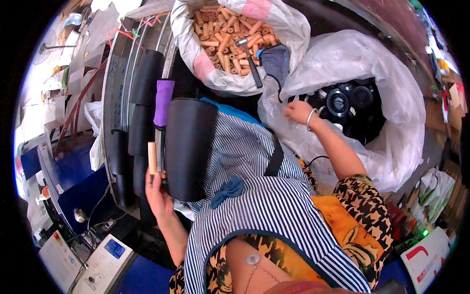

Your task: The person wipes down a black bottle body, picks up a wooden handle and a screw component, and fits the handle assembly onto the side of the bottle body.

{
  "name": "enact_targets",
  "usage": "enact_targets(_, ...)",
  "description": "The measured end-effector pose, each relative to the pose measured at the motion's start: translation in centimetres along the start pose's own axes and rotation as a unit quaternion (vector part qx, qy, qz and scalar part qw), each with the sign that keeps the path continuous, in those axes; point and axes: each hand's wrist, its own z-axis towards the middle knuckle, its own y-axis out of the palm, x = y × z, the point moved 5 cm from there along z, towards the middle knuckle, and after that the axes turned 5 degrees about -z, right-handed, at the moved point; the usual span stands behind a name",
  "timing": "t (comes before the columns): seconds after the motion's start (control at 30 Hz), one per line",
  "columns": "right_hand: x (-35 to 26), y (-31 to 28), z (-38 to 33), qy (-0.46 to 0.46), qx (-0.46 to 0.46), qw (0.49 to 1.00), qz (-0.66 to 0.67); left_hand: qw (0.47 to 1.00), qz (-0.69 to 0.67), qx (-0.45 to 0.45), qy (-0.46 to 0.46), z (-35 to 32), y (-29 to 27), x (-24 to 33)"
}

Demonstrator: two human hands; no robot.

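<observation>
The left hand [160,197] holds a pale wooden piece [152,158] by its lower end, between thumb and fingers, and the piece stands upright beside a big black rounded pad [190,147]. The right hand [296,112] is blurred, with fingers loosely bent, near the edge of a clear plastic bag [391,59]; I cannot tell if it holds something. Inside this bag there are black round parts [338,102]. In front is a white sack [182,29], full of wooden tubes [225,41], and a hammer [250,63] lies across its edge. On the left, a metal frame [111,93] carries black sleeves [147,76] and a purple cover [164,103]. Further in the room are cardboard boxes [56,109], and at lower left a white control box [105,264] with a small blue screen.
</observation>
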Motion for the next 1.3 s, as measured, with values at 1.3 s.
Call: enact_targets(1.3, 6.5, 1.9, 3.4, 0.249, 0.134, 0.953, -0.112, 0.901, -0.351, -0.109, -0.231, -1.5, 7.2, -6.1)
